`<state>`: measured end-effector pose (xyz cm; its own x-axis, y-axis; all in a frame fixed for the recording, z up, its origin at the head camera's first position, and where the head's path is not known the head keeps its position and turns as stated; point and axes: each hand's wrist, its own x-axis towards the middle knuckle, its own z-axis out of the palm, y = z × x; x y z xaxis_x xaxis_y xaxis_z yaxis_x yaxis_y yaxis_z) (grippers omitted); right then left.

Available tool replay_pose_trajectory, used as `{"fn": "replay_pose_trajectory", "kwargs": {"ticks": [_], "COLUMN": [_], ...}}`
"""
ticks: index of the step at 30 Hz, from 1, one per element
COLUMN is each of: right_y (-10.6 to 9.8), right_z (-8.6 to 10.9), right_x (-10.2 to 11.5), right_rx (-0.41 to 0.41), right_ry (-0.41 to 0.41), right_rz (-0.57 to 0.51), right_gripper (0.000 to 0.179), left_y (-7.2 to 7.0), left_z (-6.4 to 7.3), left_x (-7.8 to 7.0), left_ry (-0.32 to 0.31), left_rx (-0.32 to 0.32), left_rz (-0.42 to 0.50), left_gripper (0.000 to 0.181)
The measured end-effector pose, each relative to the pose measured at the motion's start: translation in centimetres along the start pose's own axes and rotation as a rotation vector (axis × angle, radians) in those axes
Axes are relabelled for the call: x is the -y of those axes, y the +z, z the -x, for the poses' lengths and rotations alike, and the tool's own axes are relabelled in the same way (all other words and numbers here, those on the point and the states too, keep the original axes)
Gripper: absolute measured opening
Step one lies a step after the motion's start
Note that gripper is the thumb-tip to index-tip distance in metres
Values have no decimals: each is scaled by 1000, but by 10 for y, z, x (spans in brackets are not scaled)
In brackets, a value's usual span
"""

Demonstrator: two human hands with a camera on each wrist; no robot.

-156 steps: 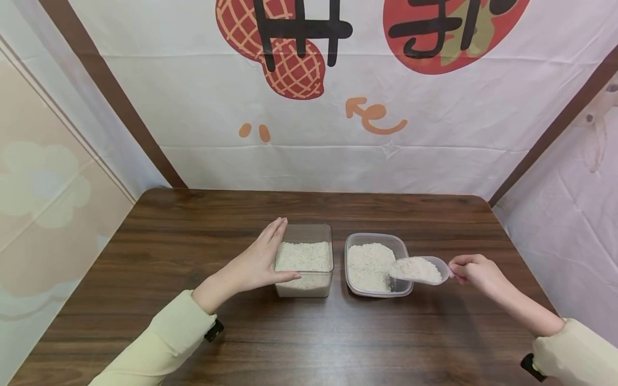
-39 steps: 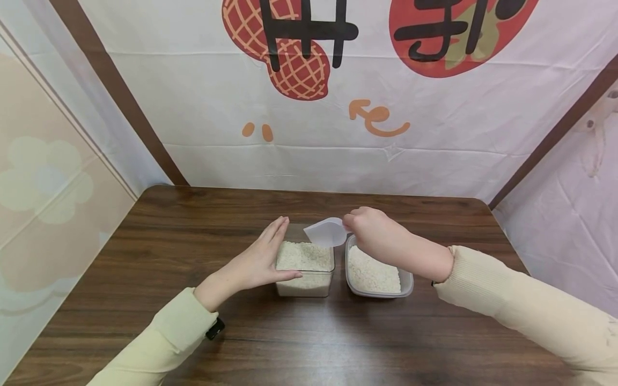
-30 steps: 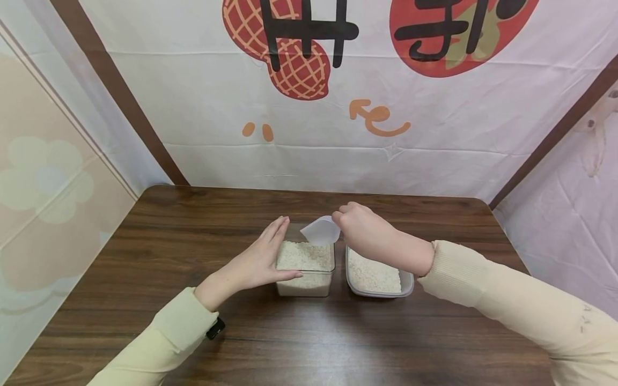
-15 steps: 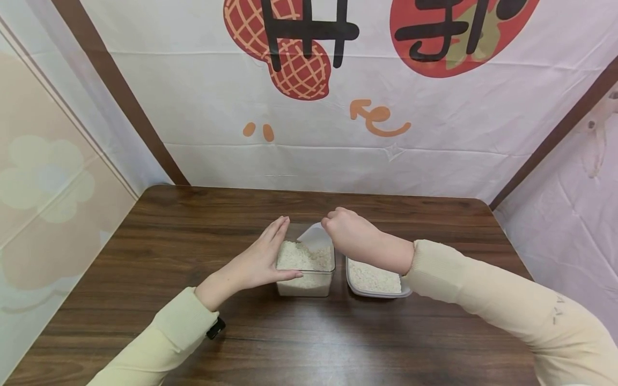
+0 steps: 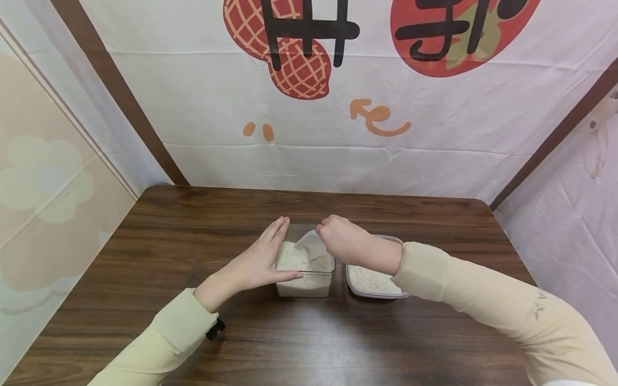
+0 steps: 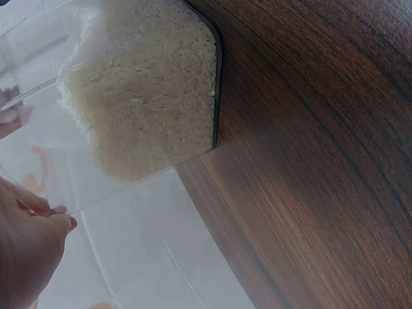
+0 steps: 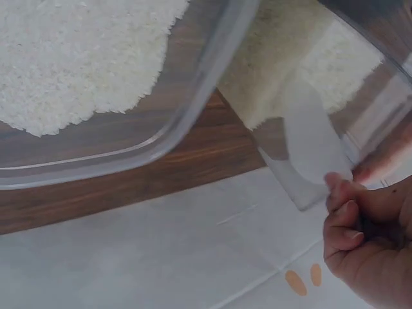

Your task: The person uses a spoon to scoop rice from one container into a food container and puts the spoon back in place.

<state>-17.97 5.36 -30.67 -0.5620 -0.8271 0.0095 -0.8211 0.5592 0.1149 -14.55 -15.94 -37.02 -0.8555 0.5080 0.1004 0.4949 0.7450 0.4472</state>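
Observation:
My left hand (image 5: 263, 257) grips a clear square container (image 5: 316, 272) from its left side, thumb across the near rim and fingers along the far-left corner. Rice (image 6: 148, 96) partly fills this container. In my right hand (image 5: 345, 241) is the handle of a translucent scoop (image 5: 311, 244), gripped from above. Its bowl tilts down inside the container, close over the rice, and its front edge is partly hidden. To the right sits a second clear plastic tub (image 5: 372, 294), also holding rice, half covered by my right wrist in the head view.
Both containers stand side by side on a dark wooden table (image 5: 193, 241), a narrow gap between them. A white printed cloth (image 5: 309, 161) hangs behind the far edge, with more cloth (image 5: 43, 177) on the left side.
Earlier the rice-laden scoop was at the right tub. My right hand has carried it left, tipped it over the left container, and lowered it inside. The left hand stays put.

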Motion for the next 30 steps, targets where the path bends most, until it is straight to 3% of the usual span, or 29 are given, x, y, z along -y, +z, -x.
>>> {"fn": "replay_pose_trajectory", "kwargs": {"ticks": [5,12,22,30], "right_y": [3,7,8,4], "right_z": [-4,-10,-11,-11], "right_x": [1,4,1,1], "right_rx": [33,153,185,226], "right_ry": [-23,-89,-116,-101], "right_rz": [-24,-34,-94,-252], "right_gripper": [16,19,17,18], "left_y": [1,1,2,2], "left_z": [0,0,0,-1], "left_x": [1,2,2,2], "left_ry": [3,7,18,19], "left_rx": [-2,-1,-8,-12], "left_rz": [4,11,-5,-3], "left_gripper": [109,108,110,109]}}
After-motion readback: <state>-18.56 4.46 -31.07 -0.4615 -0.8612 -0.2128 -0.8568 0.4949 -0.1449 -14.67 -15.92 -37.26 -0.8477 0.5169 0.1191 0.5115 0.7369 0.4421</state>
